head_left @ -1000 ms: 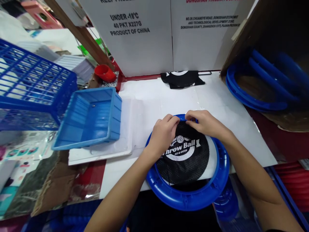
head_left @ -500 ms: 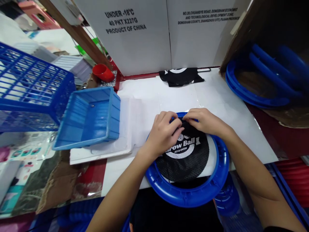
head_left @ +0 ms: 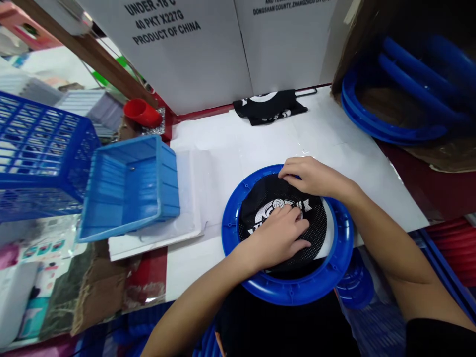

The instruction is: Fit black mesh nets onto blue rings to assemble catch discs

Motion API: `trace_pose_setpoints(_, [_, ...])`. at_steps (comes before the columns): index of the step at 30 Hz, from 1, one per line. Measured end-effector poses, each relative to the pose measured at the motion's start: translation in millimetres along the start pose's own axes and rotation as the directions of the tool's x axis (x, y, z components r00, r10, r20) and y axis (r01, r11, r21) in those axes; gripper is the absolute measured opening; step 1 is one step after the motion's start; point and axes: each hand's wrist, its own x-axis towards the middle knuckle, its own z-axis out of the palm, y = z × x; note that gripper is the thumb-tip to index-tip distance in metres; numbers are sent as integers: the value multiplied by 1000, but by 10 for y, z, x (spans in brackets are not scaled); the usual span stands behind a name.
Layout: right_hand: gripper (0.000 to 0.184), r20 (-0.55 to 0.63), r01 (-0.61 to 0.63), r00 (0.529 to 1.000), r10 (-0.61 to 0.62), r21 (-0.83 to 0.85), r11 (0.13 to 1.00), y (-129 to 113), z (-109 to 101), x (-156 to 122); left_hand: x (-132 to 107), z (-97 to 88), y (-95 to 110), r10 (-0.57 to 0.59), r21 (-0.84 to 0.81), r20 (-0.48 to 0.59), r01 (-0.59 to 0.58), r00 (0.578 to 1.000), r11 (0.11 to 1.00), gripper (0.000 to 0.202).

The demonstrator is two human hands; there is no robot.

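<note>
A blue plastic ring (head_left: 231, 225) lies at the table's front edge, partly overhanging it. Inside it is a round black mesh fabric (head_left: 316, 223) with a white printed logo; a white gap shows along its right side. My left hand (head_left: 284, 233) rests on the mesh, fingers loosely apart, covering part of the print. At the ring's far side, my right hand (head_left: 312, 176) has its fingers closed on the mesh's upper edge, against the ring. The right fingertips are partly hidden.
A light blue bin (head_left: 130, 191) stands at left on a white tray (head_left: 189, 223), beside a dark blue basket (head_left: 74, 148). A red cup (head_left: 143, 113) sits behind. More black fabric (head_left: 273, 110) lies at the back. Blue rings (head_left: 390, 131) fill a carton at right.
My left hand has left the ring's far rim and moved down onto the mesh. My right hand stays near the far rim. The mesh lies flatter, and the view has shifted slightly.
</note>
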Motion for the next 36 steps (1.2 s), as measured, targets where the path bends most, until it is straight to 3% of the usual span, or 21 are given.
trace_pose_setpoints(6, [26,3,23,1000,-23,6,1000,15,-2,-3,-13,-96,-42,21,-168,-69,-33,997,985,10])
trace_pose_setpoints(9, [26,3,23,1000,-23,0,1000,29,0,-2,-34,-200,-209,-61,-102,-190,42,980,994,11])
trace_pose_setpoints(10, [26,2,27,1000,-27,-1,1000,31,-1,-1,-42,-238,-295,-121,-48,-269,113,956,992,12])
trace_pose_setpoints(13, [25,-11,42,999,-42,-5,999,29,-5,1,-53,-333,-599,-278,46,-491,343,826,938,16])
trace_pose_setpoints(15, [25,-35,48,998,-48,-11,999,28,0,3,-37,-363,-778,-316,14,-516,377,796,926,18])
trace_pose_setpoints(18, [26,-67,42,997,-44,-25,999,43,24,9,22,-361,-906,-306,-62,-462,314,832,947,12])
trace_pose_setpoints(21, [27,-86,40,995,-43,-36,999,77,53,20,91,-336,-881,-293,-76,-423,289,857,954,12])
trace_pose_setpoints(27, [31,-81,20,996,-24,-52,998,113,79,30,159,-317,-832,-313,9,-433,351,845,936,17])
trace_pose_setpoints(36, [34,-72,28,997,-32,-53,998,95,53,23,144,-291,-891,-215,49,-428,260,878,964,27])
